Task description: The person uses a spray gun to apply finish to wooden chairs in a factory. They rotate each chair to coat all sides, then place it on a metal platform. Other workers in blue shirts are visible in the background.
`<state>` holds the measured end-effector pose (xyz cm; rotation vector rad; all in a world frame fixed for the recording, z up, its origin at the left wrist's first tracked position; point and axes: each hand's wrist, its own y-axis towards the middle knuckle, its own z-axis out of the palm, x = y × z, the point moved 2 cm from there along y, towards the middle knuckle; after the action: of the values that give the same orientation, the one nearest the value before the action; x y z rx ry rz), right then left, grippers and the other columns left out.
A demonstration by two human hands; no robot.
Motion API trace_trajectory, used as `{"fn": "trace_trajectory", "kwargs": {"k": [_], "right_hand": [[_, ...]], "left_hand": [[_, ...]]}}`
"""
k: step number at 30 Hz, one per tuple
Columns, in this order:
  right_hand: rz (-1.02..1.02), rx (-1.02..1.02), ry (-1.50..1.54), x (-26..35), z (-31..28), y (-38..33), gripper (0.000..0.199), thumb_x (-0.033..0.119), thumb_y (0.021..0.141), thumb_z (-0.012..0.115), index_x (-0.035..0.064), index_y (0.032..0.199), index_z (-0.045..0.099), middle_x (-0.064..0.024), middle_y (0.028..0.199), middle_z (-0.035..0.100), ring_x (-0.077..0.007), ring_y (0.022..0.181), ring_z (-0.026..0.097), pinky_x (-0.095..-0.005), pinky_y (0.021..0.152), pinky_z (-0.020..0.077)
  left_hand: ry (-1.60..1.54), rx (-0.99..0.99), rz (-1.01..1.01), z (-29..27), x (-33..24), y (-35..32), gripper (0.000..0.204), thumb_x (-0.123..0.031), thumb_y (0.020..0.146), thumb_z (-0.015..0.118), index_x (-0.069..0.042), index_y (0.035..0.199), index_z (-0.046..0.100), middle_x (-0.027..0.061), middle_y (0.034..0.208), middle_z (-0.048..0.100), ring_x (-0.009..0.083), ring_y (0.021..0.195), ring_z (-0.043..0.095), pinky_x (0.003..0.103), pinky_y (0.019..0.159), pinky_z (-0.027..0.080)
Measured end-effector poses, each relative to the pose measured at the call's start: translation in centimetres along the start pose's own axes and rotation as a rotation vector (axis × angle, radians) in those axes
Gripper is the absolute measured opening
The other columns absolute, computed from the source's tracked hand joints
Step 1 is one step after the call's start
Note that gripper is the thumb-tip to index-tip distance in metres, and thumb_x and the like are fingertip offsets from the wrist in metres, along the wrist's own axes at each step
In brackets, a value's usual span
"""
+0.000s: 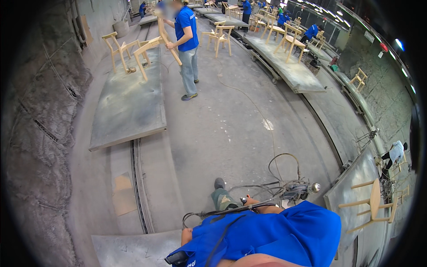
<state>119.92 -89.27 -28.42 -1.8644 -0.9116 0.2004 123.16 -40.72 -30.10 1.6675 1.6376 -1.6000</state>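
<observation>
My right forearm reaches forward from the blue sleeve, and my right hand point(251, 201) is beside a small metal fitting point(243, 200) among dark hoses point(262, 196). Its fingers are too small and partly covered to show whether they grip anything. On my left side only a patch of bare arm shows below the hoses; my left hand is out of view. Just right of my right hand is a machine-like tool point(296, 190) with a round metal end and hoses running to it. A wooden chair point(373, 204) lies tipped on the grey metal-topped table point(336, 196) to my right.
Ahead left, a co-worker point(187, 31) holds a wooden piece at a grey table point(129, 107) carrying wooden chair frames point(118, 51). More chairs stand on a long table point(284, 58). A thin hose point(249, 100) crosses the floor; cardboard point(123, 196) lies near a floor rail point(137, 178).
</observation>
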Motion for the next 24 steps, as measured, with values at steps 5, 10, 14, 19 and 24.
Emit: {"fn": "trace_trajectory", "kwargs": {"k": [5, 10, 14, 19, 24], "right_hand": [[0.025, 0.003, -0.025, -0.4, -0.3, 0.0, 0.045, 0.030, 0.080, 0.068, 0.0017, 0.114, 0.072, -0.0242, 0.116, 0.072, -0.0381, 0.109, 0.069, -0.0479, 0.090, 0.0529], [0.095, -0.009, -0.147, 0.2, -2.1, -1.7, 0.045, 0.031, 0.081, 0.067, 0.0018, 0.114, 0.072, -0.0244, 0.117, 0.071, -0.0391, 0.109, 0.069, -0.0483, 0.091, 0.0526], [0.004, -0.052, -0.322, 2.0, -7.7, -3.7, 0.048, 0.037, 0.084, 0.064, 0.0019, 0.114, 0.072, -0.0235, 0.118, 0.071, -0.0384, 0.112, 0.068, -0.0474, 0.094, 0.0523], [-0.201, -0.856, 0.348, 9.7, -27.0, -9.0, 0.068, 0.045, 0.093, 0.069, -0.0048, 0.138, 0.054, -0.0289, 0.135, 0.061, -0.0425, 0.126, 0.059, -0.0459, 0.104, 0.0481], [-1.459, -0.617, 1.312, 21.0, -37.3, -26.5, 0.037, 0.036, 0.105, 0.058, 0.0036, 0.121, 0.061, -0.0093, 0.103, 0.069, -0.0190, 0.091, 0.066, -0.0325, 0.079, 0.0537]], "left_hand": [[0.013, 0.015, 0.042, 0.4, -1.1, 0.8, 0.022, -0.012, 0.093, 0.060, 0.002, 0.093, 0.078, 0.0143, 0.078, 0.075, 0.0235, 0.073, 0.072, 0.037, 0.070, 0.055], [-0.108, -0.082, -0.058, 0.7, -3.5, 2.0, 0.022, -0.017, 0.093, 0.065, -0.001, 0.087, 0.077, 0.0125, 0.070, 0.073, 0.0190, 0.062, 0.070, 0.034, 0.060, 0.054], [-0.067, -0.133, 0.023, 0.4, -8.3, 1.7, 0.030, -0.025, 0.096, 0.067, -0.001, 0.079, 0.072, 0.0079, 0.063, 0.068, 0.0131, 0.056, 0.066, 0.032, 0.053, 0.051], [-0.181, -0.149, 0.017, 0.5, -18.1, 3.1, 0.041, -0.032, 0.100, 0.066, -0.003, 0.072, 0.067, 0.0032, 0.058, 0.062, 0.0095, 0.054, 0.060, 0.029, 0.053, 0.049], [-0.710, -0.160, 0.223, -2.2, -32.7, 2.9, 0.055, -0.048, 0.109, 0.044, -0.003, 0.134, 0.063, 0.0142, 0.130, 0.068, 0.0219, 0.112, 0.068, 0.039, 0.099, 0.052]]}}
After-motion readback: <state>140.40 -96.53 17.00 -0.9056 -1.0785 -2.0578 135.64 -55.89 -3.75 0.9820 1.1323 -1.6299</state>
